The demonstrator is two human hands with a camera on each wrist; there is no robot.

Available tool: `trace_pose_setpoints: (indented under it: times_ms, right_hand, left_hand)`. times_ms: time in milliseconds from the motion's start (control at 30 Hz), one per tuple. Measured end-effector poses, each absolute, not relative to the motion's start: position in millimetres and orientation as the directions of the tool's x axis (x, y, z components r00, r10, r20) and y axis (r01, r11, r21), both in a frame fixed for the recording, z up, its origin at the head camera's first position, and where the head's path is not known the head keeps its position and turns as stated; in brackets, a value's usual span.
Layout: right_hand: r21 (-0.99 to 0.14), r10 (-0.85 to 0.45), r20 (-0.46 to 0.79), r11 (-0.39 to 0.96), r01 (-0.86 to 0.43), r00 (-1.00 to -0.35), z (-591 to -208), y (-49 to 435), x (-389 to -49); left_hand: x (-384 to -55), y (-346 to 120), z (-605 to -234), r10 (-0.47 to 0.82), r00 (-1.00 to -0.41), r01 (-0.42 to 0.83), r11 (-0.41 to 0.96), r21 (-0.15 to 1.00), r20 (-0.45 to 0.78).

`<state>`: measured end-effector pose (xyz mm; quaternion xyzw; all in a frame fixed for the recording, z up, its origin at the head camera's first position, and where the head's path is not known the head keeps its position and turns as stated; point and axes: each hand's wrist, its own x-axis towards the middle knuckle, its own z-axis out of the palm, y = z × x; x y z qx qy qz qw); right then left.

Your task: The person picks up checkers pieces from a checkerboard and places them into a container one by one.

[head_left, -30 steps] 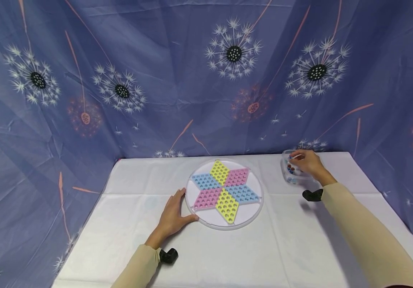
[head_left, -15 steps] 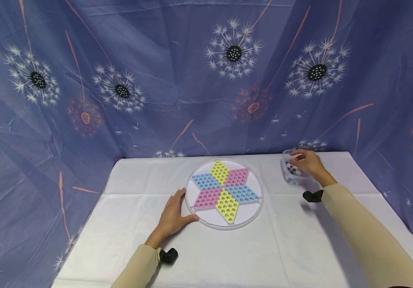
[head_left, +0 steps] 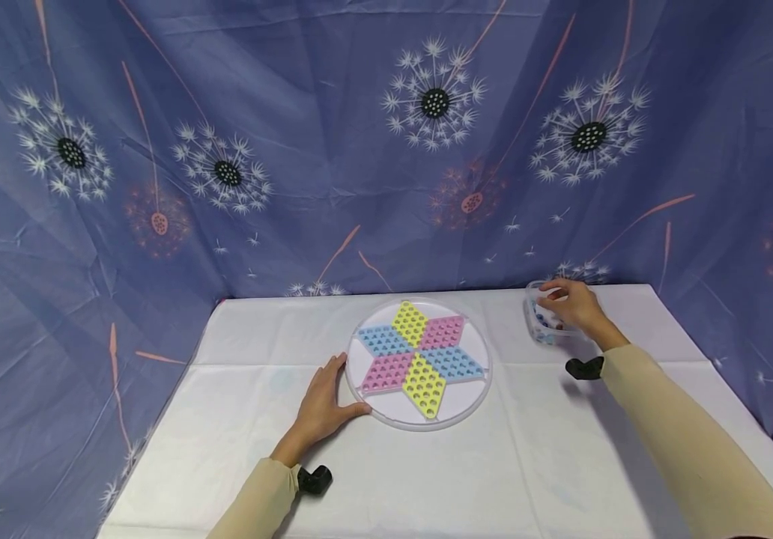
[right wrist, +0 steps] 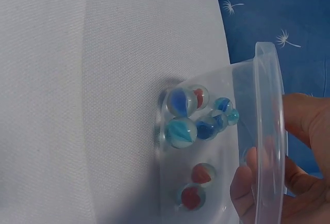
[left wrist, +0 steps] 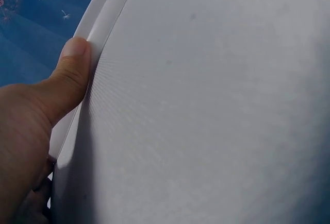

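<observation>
A round white Chinese checkers board [head_left: 369,352] lies mid-table, with a pink, yellow and blue star of small holes. My left hand [head_left: 322,404] rests against its left edge, fingers and thumb spread. In the left wrist view, the thumb [left wrist: 75,69] touches the board's white rim [left wrist: 109,10]. At the back right, my right hand [head_left: 575,305] reaches into a clear plastic box [head_left: 529,318] of marbles. Glass marbles, among them a blue one [right wrist: 181,102] and a red one [right wrist: 192,196], lie inside. The right fingers show partly through the box wall; no marble is visible between them.
A white cloth [head_left: 427,486] covers the table. Directly behind the table hangs a blue curtain [head_left: 319,150] with dandelion prints. The box stands near the far edge. Black wrist-worn devices [head_left: 585,367] sit by both cuffs.
Marbles have shifted about in the box as the right fingers move slightly among them. The left hand and the board stay in place.
</observation>
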<state>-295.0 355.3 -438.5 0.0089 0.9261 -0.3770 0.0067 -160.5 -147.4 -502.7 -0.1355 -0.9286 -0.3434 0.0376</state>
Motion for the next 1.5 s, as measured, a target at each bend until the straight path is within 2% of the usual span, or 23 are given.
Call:
trace_pose_setpoints:
  times_ms: [300, 533, 800, 1067, 1500]
  right_hand:
    - [-0.678, -0.02, -0.01, 0.735, -0.008, -1.0, -431, 350, -293]
    - [-0.67, -0.058, 0.015, 0.741, -0.053, -0.998, -421, 346, -293]
    - [-0.676, -0.102, 0.056, 0.728, -0.113, -0.993, -402, 335, -293]
    - [-0.649, -0.15, 0.152, 0.73, -0.214, -0.977, -380, 322, -297]
    - [-0.677, -0.171, 0.18, 0.693, -0.248, -0.969, -350, 303, -291]
  left_hand:
    - [-166, -151, -499, 0.235, -0.961, 0.271, 0.691, 0.671, 0.145]
    - [-178, -165, -482, 0.217, -0.968, 0.241, 0.679, 0.693, 0.123]
    - [-197, -188, -450, 0.199, -0.964, 0.266, 0.687, 0.676, 0.177]
    - [-211, -195, -425, 0.202, -0.958, 0.287, 0.708, 0.645, 0.204]
    - [-222, -201, -397, 0.21, -0.94, 0.334, 0.727, 0.599, 0.27]
